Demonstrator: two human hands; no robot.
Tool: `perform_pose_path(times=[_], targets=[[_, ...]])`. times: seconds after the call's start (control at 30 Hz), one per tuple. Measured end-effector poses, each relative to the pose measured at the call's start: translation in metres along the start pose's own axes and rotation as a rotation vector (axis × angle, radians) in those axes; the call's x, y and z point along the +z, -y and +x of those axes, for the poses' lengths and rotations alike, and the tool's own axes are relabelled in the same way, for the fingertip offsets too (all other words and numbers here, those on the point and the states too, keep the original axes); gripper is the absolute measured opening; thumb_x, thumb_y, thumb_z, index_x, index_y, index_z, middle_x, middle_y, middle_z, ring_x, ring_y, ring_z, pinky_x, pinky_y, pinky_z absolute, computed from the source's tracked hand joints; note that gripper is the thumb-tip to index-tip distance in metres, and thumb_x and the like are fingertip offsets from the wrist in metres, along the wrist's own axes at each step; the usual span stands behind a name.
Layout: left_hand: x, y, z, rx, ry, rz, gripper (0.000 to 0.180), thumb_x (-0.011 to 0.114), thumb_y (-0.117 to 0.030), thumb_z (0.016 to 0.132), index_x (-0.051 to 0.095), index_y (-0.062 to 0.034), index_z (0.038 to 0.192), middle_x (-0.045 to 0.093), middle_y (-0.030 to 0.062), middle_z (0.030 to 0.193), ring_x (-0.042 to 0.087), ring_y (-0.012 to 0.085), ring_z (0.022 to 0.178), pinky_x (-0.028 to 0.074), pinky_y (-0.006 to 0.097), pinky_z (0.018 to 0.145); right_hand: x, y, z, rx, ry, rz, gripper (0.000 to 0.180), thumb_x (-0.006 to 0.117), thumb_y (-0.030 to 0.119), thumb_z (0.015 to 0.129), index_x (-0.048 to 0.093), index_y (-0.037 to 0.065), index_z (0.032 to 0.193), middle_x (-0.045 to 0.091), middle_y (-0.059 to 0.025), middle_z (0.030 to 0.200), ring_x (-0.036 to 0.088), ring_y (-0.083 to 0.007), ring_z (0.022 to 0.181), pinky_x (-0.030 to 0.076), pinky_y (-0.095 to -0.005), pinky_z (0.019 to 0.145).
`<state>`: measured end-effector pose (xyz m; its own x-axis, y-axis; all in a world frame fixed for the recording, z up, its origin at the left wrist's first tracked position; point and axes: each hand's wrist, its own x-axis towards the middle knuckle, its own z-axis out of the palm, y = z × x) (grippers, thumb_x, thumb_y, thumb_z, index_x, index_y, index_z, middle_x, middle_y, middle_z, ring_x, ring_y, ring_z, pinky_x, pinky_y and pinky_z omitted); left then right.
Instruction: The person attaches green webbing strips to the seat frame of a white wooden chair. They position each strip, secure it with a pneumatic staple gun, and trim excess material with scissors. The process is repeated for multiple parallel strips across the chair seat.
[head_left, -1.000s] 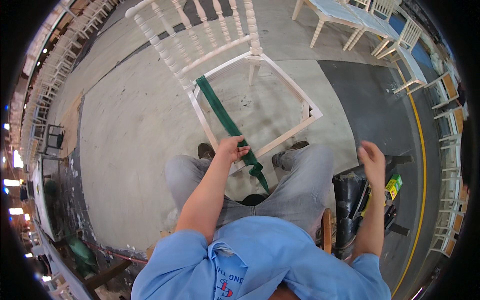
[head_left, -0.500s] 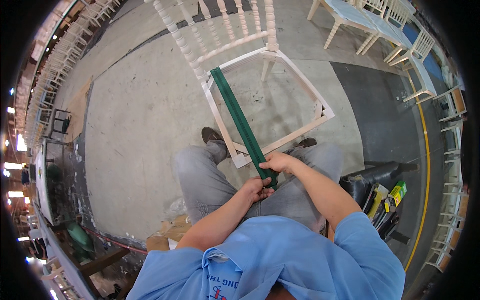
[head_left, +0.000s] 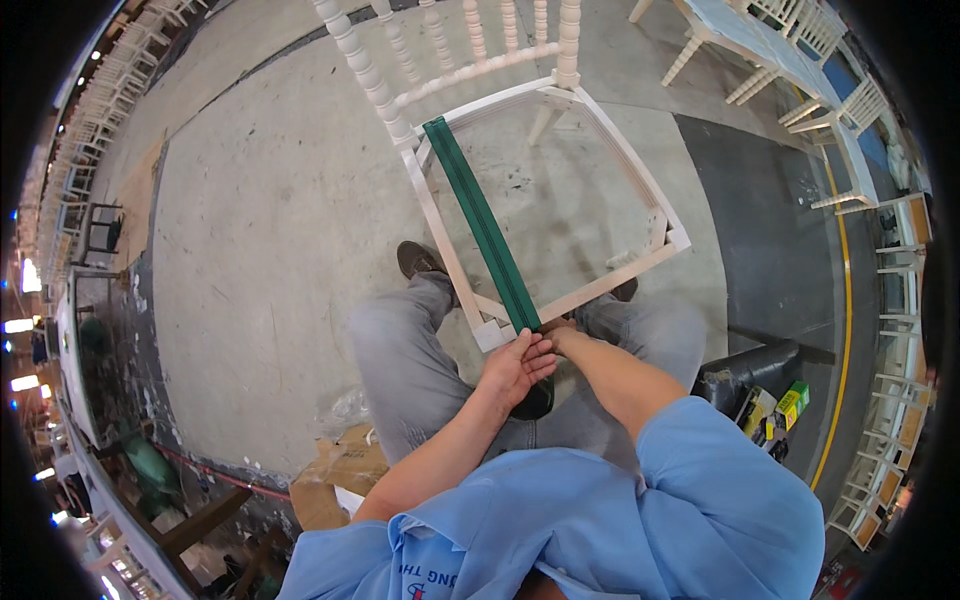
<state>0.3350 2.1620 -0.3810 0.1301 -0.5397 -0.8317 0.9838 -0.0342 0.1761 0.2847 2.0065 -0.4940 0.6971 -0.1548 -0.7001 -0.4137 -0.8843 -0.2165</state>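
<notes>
green strap [head_left: 482, 225] spans the chair frame [head_left: 440, 225], back rail [head_left: 500, 102] to front rail [head_left: 610, 284]. looks like the pull-tight step at the front. left hand [head_left: 518, 366] at strap's near end, fingers loosely extended; can't tell if pinching. right hand [head_left: 565, 341] just beside, fingers hidden, grip unclear. next move calls for flat strap, even tension.

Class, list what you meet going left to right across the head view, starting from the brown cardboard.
Brown cardboard, green webbing strap, right hand, right shoe, green-and-yellow box, right-edge row of chairs.
</notes>
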Motion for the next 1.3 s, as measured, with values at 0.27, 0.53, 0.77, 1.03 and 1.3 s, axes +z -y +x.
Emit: perform_pose_path(times=[0.27, 0.53, 0.77, 1.03, 1.3], targets=[[0.007, 0.008, 0.021, 0.103, 0.046, -0.191, 0.029, 0.065, -0.034, 0.108, 0.067, -0.0068, 0.118, 0.078, 0.0124, 0.112, 0.076, 0.0251, 0.097, 0.063, 0.045, 0.092, 0.012, -0.003, 0.011, 0.113, -0.068, 0.006, 0.036, 0.061, 0.049, 0.104, 0.076, 0.016, 0.105, 0.076, -0.0065, 0.1, 0.074, -0.0247, 0.089, 0.058, -0.0416, 0.076], [-0.002, 0.009, 0.029, 0.15, 0.056, -0.213, 0.03, 0.065, -0.031, 0.108, 0.067, -0.0039, 0.119, 0.078, 0.0137, 0.114, 0.076, 0.0245, 0.096, 0.065, 0.041, 0.09, -0.012, -0.004, -0.036, 0.681, 0.378, 1.687, 0.039, 0.056, 0.054, 0.106, 0.072, 0.023, 0.089, 0.073, 0.0024, 0.084, 0.071, -0.0179, 0.074, 0.058, -0.0384, 0.063], [0.003, 0.011, 0.03, 0.169, 0.17, -0.166, 0.03, 0.063, -0.031, 0.109, 0.067, -0.0057, 0.125, 0.079, 0.0122, 0.114, 0.076, 0.0192, 0.094, 0.066, 0.038, 0.085, -0.008, 0.014, -0.016, 0.302, 0.534, 2.3, 0.034, 0.05, 0.039, 0.107, 0.062, 0.019, 0.083, 0.059, 0.0014, 0.066, 0.055, -0.0229, 0.054, 0.049, -0.0407, 0.054], [0.001, -0.001, 0.011, -0.011, -0.085, -0.197, 0.026, 0.061, -0.026, 0.111, 0.066, -0.0049, 0.126, 0.076, 0.0074, 0.1, 0.073, 0.0207, 0.077, 0.064, 0.039, 0.077, 0.017, 0.01, 0.064, 0.546, 0.157, 1.966, 0.033, 0.048, 0.034, 0.106, 0.061, 0.016, 0.082, 0.057, -0.0021, 0.064, 0.053, -0.0269, 0.052, 0.045, -0.0441, 0.052], [-0.037, -0.057, -0.043, 0.176, -0.539, 0.102, 0.031, 0.05, -0.014, 0.108, 0.058, -0.0015, 0.135, 0.068, 0.0081, 0.097, 0.067, 0.0194, 0.081, 0.06, 0.044, 0.072, 0.085, 0.024, 0.158, 0.729, 0.162, 1.745, 0.032, 0.047, 0.028, 0.106, 0.061, 0.013, 0.081, 0.055, -0.0056, 0.062, 0.051, -0.0309, 0.05, 0.041, -0.0475, 0.049]])
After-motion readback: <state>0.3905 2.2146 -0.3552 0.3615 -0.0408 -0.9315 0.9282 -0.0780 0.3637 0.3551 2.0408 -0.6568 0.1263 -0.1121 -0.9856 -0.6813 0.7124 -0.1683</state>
